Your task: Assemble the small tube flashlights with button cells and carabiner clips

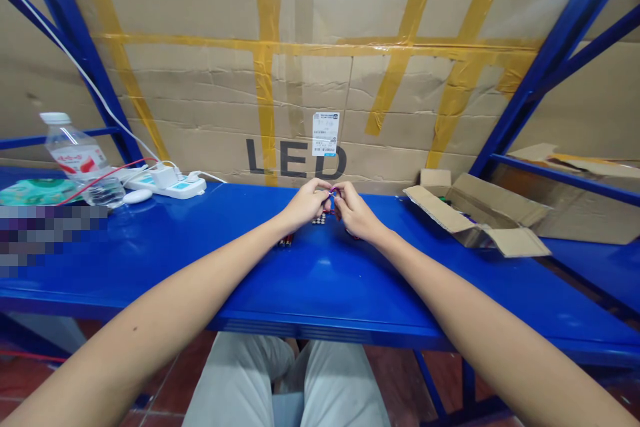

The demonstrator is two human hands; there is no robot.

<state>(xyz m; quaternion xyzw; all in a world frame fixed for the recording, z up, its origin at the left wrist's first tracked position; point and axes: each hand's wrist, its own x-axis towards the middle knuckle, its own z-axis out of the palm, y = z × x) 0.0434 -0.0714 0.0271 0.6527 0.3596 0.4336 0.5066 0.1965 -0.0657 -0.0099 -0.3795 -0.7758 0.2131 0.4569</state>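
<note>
My left hand [309, 204] and my right hand [356, 212] meet over the blue table, fingers pinched together. Between the fingertips is a small shiny purple piece [333, 191], mostly covered, its kind too small to make out. Just below the hands stands a small cluster of silvery round ends [319, 219], partly hidden. Several dark red, slim cylinders with metallic ends [285, 241] lie beside my left wrist. Something dark and reddish shows under my right hand, largely hidden by it.
An open cardboard box [480, 213] with small items inside stands on the right. On the left are a plastic bottle [80, 160], a green packet [40, 191] and a white power strip [167, 181] with cords. A large taped carton [210, 93] backs the blue table [320, 287].
</note>
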